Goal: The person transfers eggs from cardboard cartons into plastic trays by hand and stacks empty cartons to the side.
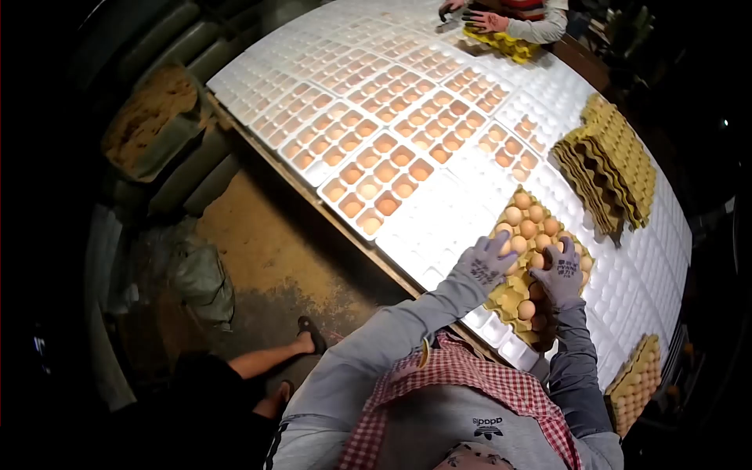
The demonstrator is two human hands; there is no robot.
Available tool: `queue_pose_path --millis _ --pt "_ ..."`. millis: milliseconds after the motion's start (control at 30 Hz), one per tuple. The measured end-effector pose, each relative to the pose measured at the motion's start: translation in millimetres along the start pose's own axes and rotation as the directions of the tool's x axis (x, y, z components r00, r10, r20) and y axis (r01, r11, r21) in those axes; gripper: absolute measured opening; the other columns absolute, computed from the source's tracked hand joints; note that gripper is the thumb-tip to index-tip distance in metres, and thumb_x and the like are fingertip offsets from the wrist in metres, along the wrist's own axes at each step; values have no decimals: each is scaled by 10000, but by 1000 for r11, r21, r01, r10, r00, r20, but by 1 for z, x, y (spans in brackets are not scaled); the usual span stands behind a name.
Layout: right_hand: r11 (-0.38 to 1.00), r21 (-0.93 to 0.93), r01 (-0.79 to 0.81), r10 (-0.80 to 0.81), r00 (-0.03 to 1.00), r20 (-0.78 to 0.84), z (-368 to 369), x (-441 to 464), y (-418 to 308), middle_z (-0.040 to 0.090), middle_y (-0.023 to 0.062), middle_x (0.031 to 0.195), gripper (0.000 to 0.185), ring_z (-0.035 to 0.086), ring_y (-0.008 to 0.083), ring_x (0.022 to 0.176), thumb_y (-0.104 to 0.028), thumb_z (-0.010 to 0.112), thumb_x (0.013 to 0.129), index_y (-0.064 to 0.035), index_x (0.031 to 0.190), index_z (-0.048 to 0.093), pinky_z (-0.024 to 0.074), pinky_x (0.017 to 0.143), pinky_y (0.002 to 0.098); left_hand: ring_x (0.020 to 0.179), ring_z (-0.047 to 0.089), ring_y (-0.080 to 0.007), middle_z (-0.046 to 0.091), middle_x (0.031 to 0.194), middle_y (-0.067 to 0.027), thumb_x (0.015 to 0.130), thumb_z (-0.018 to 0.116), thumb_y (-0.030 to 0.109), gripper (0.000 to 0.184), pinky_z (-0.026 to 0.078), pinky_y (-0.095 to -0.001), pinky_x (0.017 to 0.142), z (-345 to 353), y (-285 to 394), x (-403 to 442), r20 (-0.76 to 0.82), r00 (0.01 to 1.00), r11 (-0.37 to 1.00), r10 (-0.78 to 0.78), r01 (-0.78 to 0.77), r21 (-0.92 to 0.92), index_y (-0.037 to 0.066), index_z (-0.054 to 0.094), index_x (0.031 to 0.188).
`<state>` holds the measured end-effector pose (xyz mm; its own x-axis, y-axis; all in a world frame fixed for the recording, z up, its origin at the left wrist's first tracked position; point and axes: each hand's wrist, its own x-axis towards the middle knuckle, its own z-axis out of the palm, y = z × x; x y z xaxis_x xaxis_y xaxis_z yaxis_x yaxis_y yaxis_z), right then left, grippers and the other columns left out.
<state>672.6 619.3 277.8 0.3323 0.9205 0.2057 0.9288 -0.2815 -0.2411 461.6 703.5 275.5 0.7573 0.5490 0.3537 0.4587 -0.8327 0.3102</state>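
Both my hands wear grey gloves and reach over a yellow egg tray (509, 296) holding several brown eggs. My left hand (487, 260) is at the tray's left side, its fingers curled on an egg (503, 230) and its neighbours. On the right part of the tray, my right hand (559, 270) has its fingers bent over eggs near the middle. Some cups at the tray's near left hold no egg. The tray lies on white moulded trays (439, 205) that cover the table.
Brown eggs (386, 205) fill white trays at the upper left. Stacked yellow trays (607, 168) stand at the right, another egg tray (636, 384) lies at lower right. A person's gloved hand (486, 21) is across the table; sacks (157, 117) lie left, a person's leg (270, 360) below.
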Motion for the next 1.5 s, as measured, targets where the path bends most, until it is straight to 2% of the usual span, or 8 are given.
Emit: queue_pose_path --millis 300,700,800,1167,1300,1367,1400,1500 --pt "888 373 268 -323 942 90 20 -1 -181 462 146 1317 414 550 346 1122 -344 753 765 -186 1129 632 524 878 426 1182 458 -416 401 1396 -209 805 763 290 487 468 -489 959 -64 -111 -96 -96 830 828 -549 556 72 155 624 1252" --pt "850 85 520 -495 844 -208 69 70 -174 545 108 1332 304 487 373 1223 -245 569 925 -88 1181 617 436 1008 482 1263 469 -375 552 1279 -190 915 573 151 387 405 -432 1043 -42 -158 -6 -147 873 633 -466 212 -745 46 570 1288" --pt "922 133 363 -365 931 -14 92 59 -167 445 148 1438 393 311 404 1382 -328 480 966 -73 1252 567 170 1170 528 1328 404 -410 489 1405 -196 948 515 238 407 267 -499 1127 8 -185 13 96 978 971 -183 195 -139 47 557 1306" --pt "927 374 -20 50 996 -71 29 9 -50 591 125 1220 421 574 311 1123 -113 682 798 -76 1205 579 494 949 384 1107 567 -334 588 1252 -172 863 672 167 435 441 -438 995 -9 -52 18 135 961 957 243 -215 -195 56 574 1272" --pt "241 938 -249 282 943 178 18 15 -7 560 66 1071 429 558 163 988 -221 729 801 -75 1171 566 496 841 300 1033 574 -312 557 1244 -164 857 634 134 370 474 -409 960 6 -77 20 141 970 871 197 -107 -480 53 526 1202" --pt "-59 971 -230 311 921 237 9 30 -1 555 84 1088 454 561 183 983 -243 726 810 -81 1196 550 498 841 327 1068 568 -260 557 1177 -104 823 598 72 407 494 -408 939 12 -76 28 190 926 122 -327 241 -963 58 495 1217" --pt "390 908 -154 251 966 56 10 43 -7 551 100 1106 463 570 226 1000 -230 714 805 -99 1214 541 507 845 359 1074 558 -212 522 1171 -56 802 567 56 431 504 -423 932 11 -77 38 256 908 -92 -333 239 -967 59 476 1223" --pt "998 24 -66 64 995 82 32 60 -36 529 109 1145 455 599 312 1001 -215 694 763 -156 1183 529 522 805 438 1035 557 -296 492 1283 -142 828 618 158 472 498 -418 929 0 -58 67 137 977 956 164 -123 -268 67 486 1272"
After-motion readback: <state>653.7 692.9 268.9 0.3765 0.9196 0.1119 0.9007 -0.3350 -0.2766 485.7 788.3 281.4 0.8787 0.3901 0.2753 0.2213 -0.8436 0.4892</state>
